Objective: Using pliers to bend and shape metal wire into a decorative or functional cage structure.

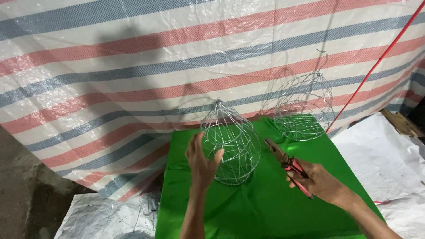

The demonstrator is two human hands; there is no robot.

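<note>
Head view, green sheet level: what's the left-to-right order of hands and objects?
left hand → near wire frame → pliers → right hand. The second wire frame stands farther back, overlapping the pliers' span, so it is left out.

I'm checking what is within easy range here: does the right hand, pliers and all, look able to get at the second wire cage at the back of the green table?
Probably yes: the right hand holds the pliers, and nothing lies between them and the far wire cage.

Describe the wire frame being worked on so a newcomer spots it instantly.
On the green table, find the bell-shaped wire cage near the middle, touched by the left hand. Unlike the rounder wire cage at the far edge, it stands nearer and has a pointed top.
</note>
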